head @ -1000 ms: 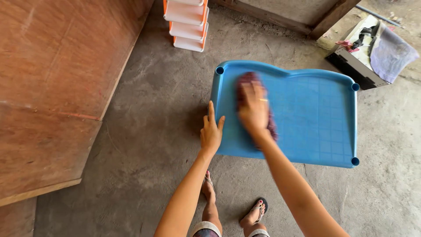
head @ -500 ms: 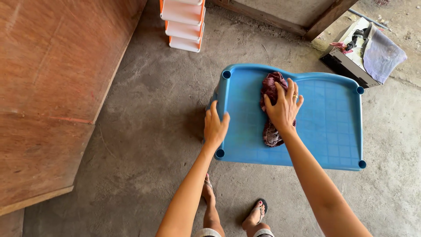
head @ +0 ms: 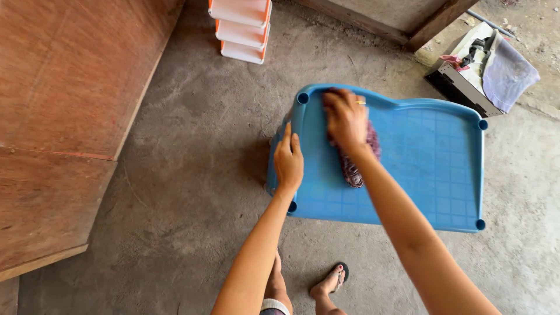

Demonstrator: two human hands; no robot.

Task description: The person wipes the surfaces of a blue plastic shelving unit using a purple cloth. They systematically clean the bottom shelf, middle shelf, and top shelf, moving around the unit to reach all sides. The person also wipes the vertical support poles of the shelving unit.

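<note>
- On the concrete floor [head: 192,192], in the head view, a blue plastic tray-like panel [head: 426,169] is seen lying flat, with a raised rim, a faint grid pattern on its surface and a round socket at each corner.
- The left hand [head: 289,160] is laid over the panel's left edge, fingers together and curled onto the rim, so the edge is gripped.
- The right hand [head: 345,119] is pressed palm-down on a dark red cloth [head: 353,166] near the panel's far left corner; the fingers are spread flat over the cloth rather than closed around it, and a ring is worn on one finger.
- The cloth is bunched into a long wad on the panel's left part; its near end is seen sticking out from under the right wrist, and the rest is hidden by the hand.
- The two hands are set near each other, the left at the rim, the right just inside it.
- A foot in a dark sandal [head: 332,280] is seen on the floor below the panel's near edge, between the two forearms.
- A large reddish-brown plywood board [head: 70,105] is found at the left, filling that side of the view.
- A stack of white and orange plastic drawers [head: 242,29] is placed at the top, well apart from the panel.
- A dark open box [head: 461,81] with a greyish cloth [head: 507,73] draped over it is seen at the upper right, near the panel's far right corner.
</note>
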